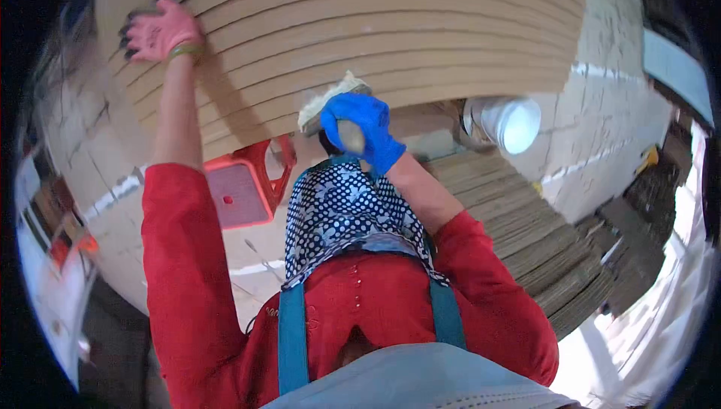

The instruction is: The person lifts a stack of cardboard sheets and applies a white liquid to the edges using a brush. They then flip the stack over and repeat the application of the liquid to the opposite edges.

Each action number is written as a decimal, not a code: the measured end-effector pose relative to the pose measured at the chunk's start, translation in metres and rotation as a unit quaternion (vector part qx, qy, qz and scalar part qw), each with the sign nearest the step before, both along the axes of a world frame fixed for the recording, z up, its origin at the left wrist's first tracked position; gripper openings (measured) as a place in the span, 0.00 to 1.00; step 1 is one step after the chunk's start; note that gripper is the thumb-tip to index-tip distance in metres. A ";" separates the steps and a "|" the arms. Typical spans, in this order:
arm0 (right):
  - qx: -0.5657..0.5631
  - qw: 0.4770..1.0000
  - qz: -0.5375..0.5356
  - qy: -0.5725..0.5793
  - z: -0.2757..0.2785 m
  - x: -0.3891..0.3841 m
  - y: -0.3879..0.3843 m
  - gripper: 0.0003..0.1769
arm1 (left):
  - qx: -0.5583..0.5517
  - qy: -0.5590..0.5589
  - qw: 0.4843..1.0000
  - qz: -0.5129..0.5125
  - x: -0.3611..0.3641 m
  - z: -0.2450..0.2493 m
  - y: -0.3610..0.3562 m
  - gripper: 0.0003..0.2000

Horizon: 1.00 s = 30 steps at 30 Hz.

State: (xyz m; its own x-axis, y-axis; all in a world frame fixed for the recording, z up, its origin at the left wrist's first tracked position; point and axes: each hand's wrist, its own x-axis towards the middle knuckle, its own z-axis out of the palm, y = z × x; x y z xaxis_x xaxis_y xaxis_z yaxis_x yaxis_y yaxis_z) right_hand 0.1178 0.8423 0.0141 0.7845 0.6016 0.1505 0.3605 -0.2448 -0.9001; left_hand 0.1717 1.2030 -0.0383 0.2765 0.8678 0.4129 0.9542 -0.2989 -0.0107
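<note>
The brush [323,109] is at the near edge of the cardboard [390,30]; whether its pale bristles touch the cardboard cannot be determined. The right hand [363,129], in a blue glove, has its grip clenched around the brush. The left hand [160,31], in a pink glove, has its grip released, with fingers spread over the left end of the cardboard. Dark, roughly parallel lines cross the brown surface. A red stool [239,195] stands on the near side of the cardboard, toward the left. A white bucket [518,126] stands beside its near right edge. A layered pile [518,225] lies nearer the person than the bucket. The pale floor [597,105], marked with white streaks, extends right of the cardboard.
</note>
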 end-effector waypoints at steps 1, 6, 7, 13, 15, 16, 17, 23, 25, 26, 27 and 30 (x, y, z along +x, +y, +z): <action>0.035 0.998 -0.043 -0.033 -0.002 -0.002 -0.016 0.02 | -0.020 0.005 1.000 0.005 -0.001 0.007 -0.004 0.30; 0.010 0.926 -0.378 -0.015 0.005 0.019 -0.194 0.08 | -0.037 0.042 0.998 0.013 -0.005 0.006 -0.012 0.30; 0.035 0.881 -0.472 0.009 0.016 0.024 -0.232 0.09 | -0.013 0.053 0.998 -0.006 -0.012 -0.017 0.011 0.31; 0.176 0.631 -0.748 0.103 -0.084 0.020 -0.466 0.12 | 0.007 0.067 0.997 0.022 -0.012 -0.018 0.012 0.27; 0.221 0.567 -0.782 0.133 -0.110 0.035 -0.502 0.12 | 0.019 0.109 0.994 -0.017 -0.018 -0.021 0.013 0.26; 0.219 0.581 -0.772 0.134 -0.119 0.044 -0.507 0.12 | 0.023 0.108 0.994 -0.024 -0.016 -0.019 0.013 0.26; 0.215 0.595 -0.763 0.136 -0.126 0.053 -0.510 0.12 | 0.002 0.094 0.996 -0.004 -0.014 -0.015 0.008 0.25; 0.233 0.622 -0.730 0.157 -0.194 0.081 -0.530 0.12 | 0.032 0.213 0.976 -0.030 -0.023 -0.020 0.037 0.20; 0.215 0.608 -0.752 0.135 -0.207 0.090 -0.525 0.11 | 0.032 0.170 0.985 -0.023 -0.025 -0.022 0.045 0.17; 0.213 0.607 -0.754 0.137 -0.213 0.093 -0.524 0.11 | 0.032 0.149 0.988 -0.020 -0.025 -0.021 0.044 0.16; 0.202 0.612 -0.750 0.147 -0.218 0.095 -0.524 0.10 | 0.032 0.151 0.988 -0.022 -0.025 -0.018 0.044 0.16; 0.171 0.620 -0.748 0.163 -0.215 0.089 -0.529 0.10 | 0.017 0.236 0.972 -0.011 -0.022 -0.018 0.038 0.16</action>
